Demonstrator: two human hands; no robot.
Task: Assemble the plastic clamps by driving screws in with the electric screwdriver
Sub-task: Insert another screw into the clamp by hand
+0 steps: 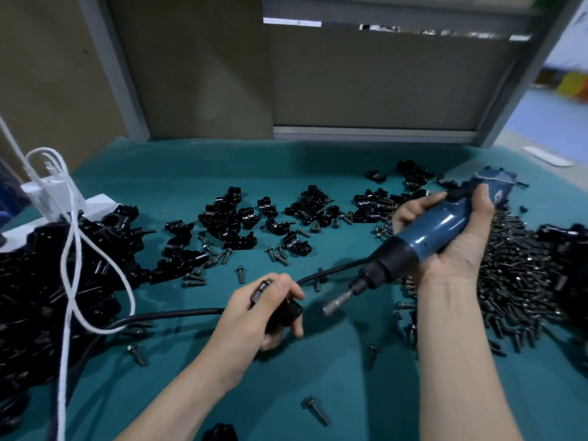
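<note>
Both hands are busy over the green table cover [334, 377]. Left hand [251, 319] curls round a black clamp [286, 311], with a screw [259, 292] standing up by the thumb. Right hand [458, 253] grips the blue electric screwdriver [436, 224] round its body, tilted down to the left; its bit [337, 302] is near the clamp but not touching it. A black cable [175, 313] runs behind the left hand. Loose clamp parts [241, 218] lie scattered across the middle, a heap of black parts [38, 281] sits at the left under a white cord [71, 249], and a pile of screws [521, 281] lies at the right
</note>
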